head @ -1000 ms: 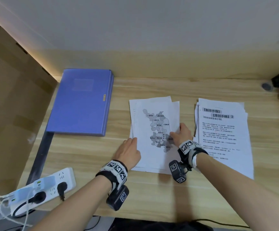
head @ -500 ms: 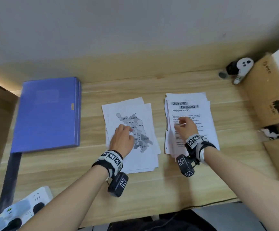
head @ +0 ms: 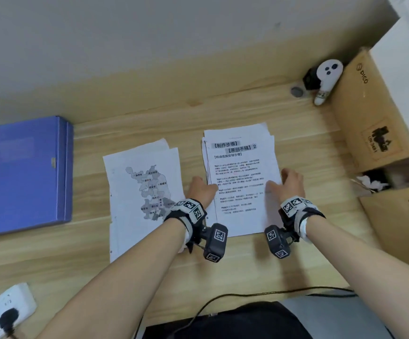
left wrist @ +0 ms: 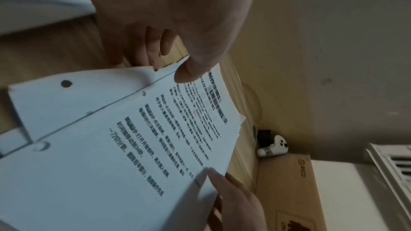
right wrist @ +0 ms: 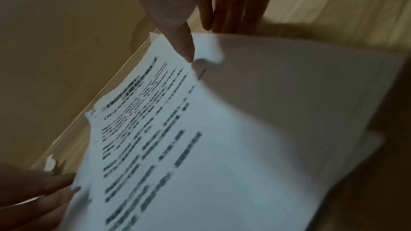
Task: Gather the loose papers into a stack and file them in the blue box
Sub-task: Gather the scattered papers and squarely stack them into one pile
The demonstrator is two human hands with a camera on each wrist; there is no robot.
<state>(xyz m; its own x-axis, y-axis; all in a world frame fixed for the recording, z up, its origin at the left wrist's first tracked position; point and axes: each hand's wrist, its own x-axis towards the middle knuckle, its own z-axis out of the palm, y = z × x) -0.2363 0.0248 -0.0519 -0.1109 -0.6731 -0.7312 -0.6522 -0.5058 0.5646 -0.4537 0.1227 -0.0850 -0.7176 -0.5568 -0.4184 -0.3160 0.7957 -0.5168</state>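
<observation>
Both your hands have left the map sheets point(head: 144, 192); left hand point(head: 199, 192) and right hand point(head: 291, 183) now pinch the text stack's point(head: 240, 177) opposite edges on the bench point(head: 296, 133); blue box point(head: 25, 172) lies closed, well left of your left hand.

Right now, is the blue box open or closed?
Closed. The blue box lies flat on the desk with its lid down; no papers are inside it yet.
</observation>
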